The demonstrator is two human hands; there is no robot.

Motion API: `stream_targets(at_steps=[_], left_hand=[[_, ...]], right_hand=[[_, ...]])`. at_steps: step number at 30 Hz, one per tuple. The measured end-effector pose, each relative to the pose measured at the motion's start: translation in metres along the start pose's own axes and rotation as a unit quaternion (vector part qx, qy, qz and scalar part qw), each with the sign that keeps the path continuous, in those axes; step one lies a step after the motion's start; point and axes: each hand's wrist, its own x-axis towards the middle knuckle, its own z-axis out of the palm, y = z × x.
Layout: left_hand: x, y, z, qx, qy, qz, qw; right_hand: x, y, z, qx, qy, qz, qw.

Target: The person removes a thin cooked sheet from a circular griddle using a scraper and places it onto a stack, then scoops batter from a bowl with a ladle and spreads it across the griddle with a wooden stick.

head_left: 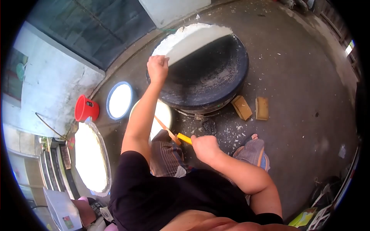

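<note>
A wide round black griddle (208, 73) stands ahead of me. A thin white sheet (192, 40) is folded over its far left part, with a straight edge across the dark surface. My left hand (158, 69) is at the sheet's near left end, fingers pressed together on its edge. Nearer my body, my right hand (205, 148) is closed round a yellow handle (184, 138). Below left of the griddle is a pale round basin (165, 115), partly hidden by my left forearm, with a thin orange-brown stick (162, 124) across it.
A blue-rimmed basin (120, 101) of white stuff and a red bucket (86, 108) stand at the left. Nearer is a large white round stack (91, 157). Two yellowish blocks (262, 108) lie right of the griddle, among white flakes on the floor.
</note>
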Motion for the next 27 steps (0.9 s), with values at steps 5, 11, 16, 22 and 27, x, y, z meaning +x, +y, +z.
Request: stream_targets(at_steps=[5,11,16,22,27], left_hand=[[-0.003,0.028,-0.022,0.041,0.008,0.186,0.982],[-0.077,0.022,-0.001,0.041,-0.152,0.263,0.952],[-0.109,0.004,0.014,-0.023,-0.311,0.148,0.938],[-0.078,-0.069,0.057,-0.159,-0.174,-0.555,0.798],[-0.069,-0.083,0.056,-0.335,-0.08,-0.68,0.648]], right_hand=[[0.0,0.0,0.0,0.004,0.005,-0.001,1.0],[-0.002,-0.001,0.0,0.007,0.008,-0.006,1.0],[-0.003,0.0,0.0,0.002,-0.006,-0.005,1.0],[-0.001,0.0,0.002,-0.005,-0.009,0.0,1.0],[-0.001,0.001,0.001,0.004,-0.005,0.0,1.0]])
